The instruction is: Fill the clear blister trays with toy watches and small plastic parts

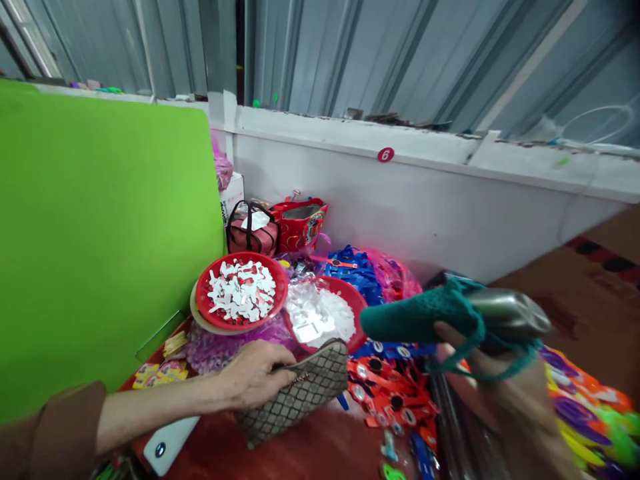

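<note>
**Pouch (313, 390) in the left hand (257, 377), sleeved metal bottle (510, 310) in the right hand (505, 393)**

The left hand is closed on the upper edge of the pouch, thumb and fingers pinching its diamond-patterned side; the pouch is tilted over the red surface of the table (285, 448). The right hand, blurred, is wrapped round the bottle, which lies nearly level in a teal knitted sleeve (400, 322) with a strap; the two hands are well apart.

Beyond the left hand stands a red basin (201, 293) of white plastic pieces (241, 291); just beside it, a second red basin (361, 337) holds small white parts (337, 313) and clear plastic bags (307, 317). Orange-red toy watches (387, 393) lie between the pouch and the bottle; blue watch straps (357, 270) are heaped farther back; a red tote bag (295, 233) and a dusty-pink handbag (254, 239) stand near the white partition (345, 173), which bears a round red number label (385, 155); a bright green panel (107, 233) rises on the left.
</note>
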`<state>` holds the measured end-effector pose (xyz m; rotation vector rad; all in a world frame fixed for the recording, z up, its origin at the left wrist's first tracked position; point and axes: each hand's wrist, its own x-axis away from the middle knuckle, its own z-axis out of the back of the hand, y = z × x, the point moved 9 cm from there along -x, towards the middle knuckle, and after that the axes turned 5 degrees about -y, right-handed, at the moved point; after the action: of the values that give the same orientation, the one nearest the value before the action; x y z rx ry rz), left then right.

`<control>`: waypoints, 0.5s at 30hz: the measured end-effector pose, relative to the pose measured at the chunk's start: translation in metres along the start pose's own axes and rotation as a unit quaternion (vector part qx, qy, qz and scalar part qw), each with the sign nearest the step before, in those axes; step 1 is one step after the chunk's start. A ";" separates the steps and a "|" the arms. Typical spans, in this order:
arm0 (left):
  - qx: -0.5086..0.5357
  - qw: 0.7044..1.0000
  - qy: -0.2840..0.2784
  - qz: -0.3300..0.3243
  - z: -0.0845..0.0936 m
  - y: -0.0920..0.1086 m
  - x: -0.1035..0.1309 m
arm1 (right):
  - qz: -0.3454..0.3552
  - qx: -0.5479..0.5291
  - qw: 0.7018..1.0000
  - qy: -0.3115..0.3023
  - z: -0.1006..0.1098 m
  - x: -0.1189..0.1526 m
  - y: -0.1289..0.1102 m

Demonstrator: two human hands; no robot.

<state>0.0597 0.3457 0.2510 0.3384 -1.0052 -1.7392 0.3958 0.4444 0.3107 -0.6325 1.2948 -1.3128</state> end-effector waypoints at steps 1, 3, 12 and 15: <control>0.015 1.000 -0.002 -0.003 0.006 0.007 -0.001 | -0.007 -0.006 1.000 0.001 -0.009 -0.016 0.001; 0.037 0.999 -0.005 -0.010 0.018 0.018 -0.007 | 0.001 -0.021 1.000 0.014 -0.028 -0.051 0.005; 0.098 0.991 -0.013 -0.086 0.078 0.041 -0.056 | 0.079 -0.135 0.984 0.085 -0.138 -0.208 0.057; 0.126 0.986 -0.016 -0.108 0.098 0.042 -0.073 | 0.086 -0.109 0.987 0.086 -0.175 -0.250 0.076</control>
<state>0.0538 0.4515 0.3252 0.6021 -1.2539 -1.8150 0.3169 0.7470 0.2766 -0.5520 1.6126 -1.1126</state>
